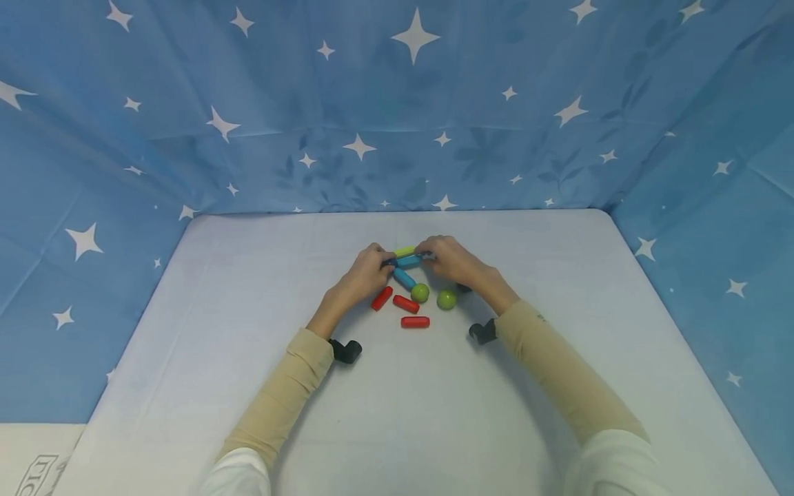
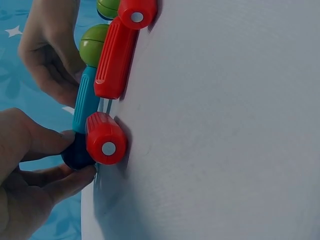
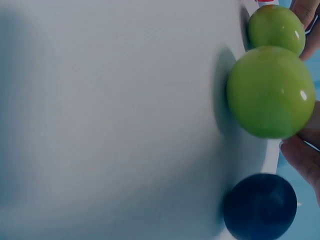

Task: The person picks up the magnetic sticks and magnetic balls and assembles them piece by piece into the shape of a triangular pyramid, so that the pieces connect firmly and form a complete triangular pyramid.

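Observation:
In the head view my left hand (image 1: 366, 271) is at the left end of a small cluster of toy rods and balls. Its thumb and fingers pinch a dark blue ball (image 2: 77, 152), which meets one end of a blue rod (image 2: 86, 100). A green ball (image 2: 93, 45) is at that rod's other end. Opposite, my right hand (image 1: 453, 258) curls its fingers at the right end of another blue rod (image 1: 409, 262); its fingertips are partly hidden. Just behind that rod lies a yellow-green rod (image 1: 404, 252).
Three red rods (image 1: 415, 322) lie nearer me on the white table (image 1: 397, 413). A second green ball (image 3: 271, 92) sits below my right hand, and another dark blue ball (image 3: 260, 206) is by the right wrist. A blue star-patterned curtain (image 1: 397, 103) surrounds the table's back and sides.

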The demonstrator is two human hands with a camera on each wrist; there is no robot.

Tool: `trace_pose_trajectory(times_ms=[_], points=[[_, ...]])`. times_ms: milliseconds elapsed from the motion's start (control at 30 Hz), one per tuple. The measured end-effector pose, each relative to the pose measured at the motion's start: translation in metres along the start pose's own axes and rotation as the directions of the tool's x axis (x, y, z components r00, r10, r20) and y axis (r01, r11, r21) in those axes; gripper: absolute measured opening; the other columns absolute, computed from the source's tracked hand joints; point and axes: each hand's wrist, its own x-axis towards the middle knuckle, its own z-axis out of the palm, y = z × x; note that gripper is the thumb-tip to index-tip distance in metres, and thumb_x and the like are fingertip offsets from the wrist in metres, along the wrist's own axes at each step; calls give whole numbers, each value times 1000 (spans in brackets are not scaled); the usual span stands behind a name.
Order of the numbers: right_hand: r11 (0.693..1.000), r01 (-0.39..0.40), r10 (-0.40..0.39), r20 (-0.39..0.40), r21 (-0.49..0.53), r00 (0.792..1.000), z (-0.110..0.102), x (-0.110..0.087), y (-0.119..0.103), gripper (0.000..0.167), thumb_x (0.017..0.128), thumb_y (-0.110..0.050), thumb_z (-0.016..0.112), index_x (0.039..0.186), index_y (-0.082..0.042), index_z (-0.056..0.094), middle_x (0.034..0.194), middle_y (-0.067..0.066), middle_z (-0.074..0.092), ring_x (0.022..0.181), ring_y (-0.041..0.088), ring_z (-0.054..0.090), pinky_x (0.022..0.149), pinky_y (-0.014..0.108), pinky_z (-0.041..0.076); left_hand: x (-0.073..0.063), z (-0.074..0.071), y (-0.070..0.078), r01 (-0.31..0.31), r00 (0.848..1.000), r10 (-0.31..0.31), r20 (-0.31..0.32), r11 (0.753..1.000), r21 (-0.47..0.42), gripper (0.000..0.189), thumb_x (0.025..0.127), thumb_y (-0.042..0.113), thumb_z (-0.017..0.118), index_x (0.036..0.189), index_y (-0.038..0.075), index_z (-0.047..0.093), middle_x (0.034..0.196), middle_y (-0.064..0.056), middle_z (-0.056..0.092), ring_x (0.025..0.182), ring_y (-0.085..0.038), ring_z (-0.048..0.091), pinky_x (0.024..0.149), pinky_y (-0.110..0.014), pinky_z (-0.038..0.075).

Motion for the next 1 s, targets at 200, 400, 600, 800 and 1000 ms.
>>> trace_pose_trajectory(times_ms=[200, 400, 600, 800, 1000], points=[[1000, -11, 11, 7, -22, 1000, -7, -7, 3, 31, 95, 4, 66, 125, 3, 70, 124, 18, 72, 120, 33, 66, 105, 47, 53, 0, 1, 0, 15, 1000, -15, -3, 1000, 4, 37, 103, 8, 60, 137, -4, 62, 122, -19, 59, 109, -28, 59, 94, -39, 56], [995, -75, 76, 20, -66, 997, -18, -21, 6, 31, 95, -2, 69, 125, 0, 71, 125, 16, 72, 122, 33, 64, 108, 49, 51, 0, 2, 1, 14, 1000, -14, 5, 1000, -8, 36, 103, 8, 59, 137, -4, 62, 123, -20, 59, 110, -29, 60, 94, -39, 56], [995, -69, 70, 11, -74, 997, -23, -39, 14, 29, 94, -3, 71, 123, 1, 72, 122, 17, 73, 118, 34, 65, 104, 51, 52, 1, 4, -1, 21, 1000, -21, 1, 1000, -15, 36, 103, 9, 59, 137, -3, 62, 122, -18, 59, 110, -28, 59, 94, -39, 56], [997, -82, 82, -2, -5, 997, -29, -58, 17, 28, 94, -5, 71, 121, 2, 73, 119, 19, 73, 115, 36, 67, 102, 53, 52, 1, 4, -2, 3, 1000, -3, 1, 1000, -24, 36, 103, 9, 59, 136, -4, 63, 121, -19, 59, 110, -29, 60, 94, -40, 56], [994, -105, 104, 28, 42, 994, -31, -72, 18, 29, 95, -10, 72, 122, 1, 72, 118, 16, 74, 106, 30, 69, 87, 44, 59, 3, 2, -4, -11, 1000, 11, -3, 1000, -18, 36, 103, 9, 59, 136, -5, 63, 121, -20, 60, 109, -29, 60, 94, -40, 56]])
